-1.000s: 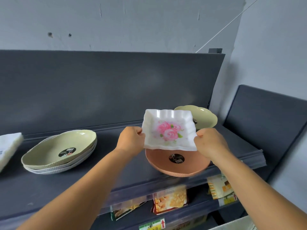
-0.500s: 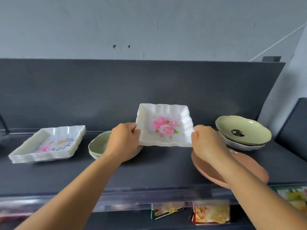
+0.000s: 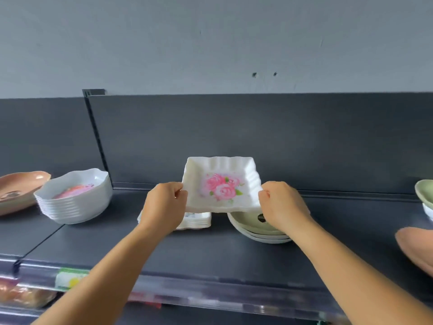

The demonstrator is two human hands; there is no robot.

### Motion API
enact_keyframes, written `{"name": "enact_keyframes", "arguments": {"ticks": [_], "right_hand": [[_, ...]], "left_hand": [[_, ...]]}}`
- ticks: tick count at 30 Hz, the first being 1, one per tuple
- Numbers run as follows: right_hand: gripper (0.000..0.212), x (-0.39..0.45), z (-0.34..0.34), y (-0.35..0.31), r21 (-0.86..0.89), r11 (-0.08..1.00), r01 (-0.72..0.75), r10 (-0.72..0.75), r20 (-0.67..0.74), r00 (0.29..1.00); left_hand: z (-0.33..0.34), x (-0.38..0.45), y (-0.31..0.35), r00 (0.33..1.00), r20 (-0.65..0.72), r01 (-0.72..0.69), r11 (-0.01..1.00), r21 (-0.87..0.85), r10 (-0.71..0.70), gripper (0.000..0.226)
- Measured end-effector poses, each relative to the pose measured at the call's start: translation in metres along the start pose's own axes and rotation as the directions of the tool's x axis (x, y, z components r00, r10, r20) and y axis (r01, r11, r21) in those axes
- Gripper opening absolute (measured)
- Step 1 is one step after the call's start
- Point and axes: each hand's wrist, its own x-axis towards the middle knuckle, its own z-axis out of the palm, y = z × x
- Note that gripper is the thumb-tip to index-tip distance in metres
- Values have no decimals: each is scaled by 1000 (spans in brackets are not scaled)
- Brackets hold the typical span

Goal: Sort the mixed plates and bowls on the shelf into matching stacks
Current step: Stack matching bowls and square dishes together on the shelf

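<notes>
A white square plate with pink roses point(image 3: 221, 184) is held in the air over the dark shelf point(image 3: 210, 249), tilted toward me. My left hand point(image 3: 164, 205) grips its left edge and my right hand point(image 3: 282, 205) its right edge. Directly below and left of it lies a stack of matching white square plates point(image 3: 198, 220), mostly hidden by my left hand. A stack of green and white oval bowls point(image 3: 254, 227) sits under the plate's right side.
A stack of white wavy bowls with pink prints point(image 3: 75, 195) stands at the left, with a pink oval dish point(image 3: 20, 188) beyond it. A pink dish point(image 3: 417, 247) and green bowls point(image 3: 425, 193) sit at the right edge. Packaged goods fill the lower shelf.
My view and both hands have swung left along the shelf, carrying the rose plate from above the pink dish to above the white square stack.
</notes>
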Motion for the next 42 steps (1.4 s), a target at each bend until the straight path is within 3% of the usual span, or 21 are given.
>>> {"name": "enact_keyframes", "arguments": {"ticks": [10,21,26,28,31,35,39,42], "right_hand": [[30,25,80,-74,-24,997,-69,72,144,987],[35,27,101,-86,-214,972,-92,136,201,970],[38,24,101,-91,-245,969,-43,104,242,965],[41,19,98,-90,-283,959,14,58,243,968],[41,7,92,-89,-293,953,77,-9,226,974],[12,-6,81,-79,-269,955,129,-78,190,979],[28,-24,59,-58,-284,946,154,-112,157,981],[29,-38,38,-33,-327,935,139,-92,154,984]], "left_hand": [[-23,32,-89,985,48,163,985,63,-166,31],[-14,46,-111,975,142,156,982,109,-171,38],[-10,47,-117,972,158,149,975,167,-175,40],[-11,43,-111,971,152,149,967,206,-182,31],[-14,36,-99,974,200,36,948,316,-103,31],[-13,23,-71,960,264,-182,927,329,94,37],[0,6,-33,905,328,-361,898,252,271,38],[15,-8,-5,852,358,-463,870,171,383,37]]}}
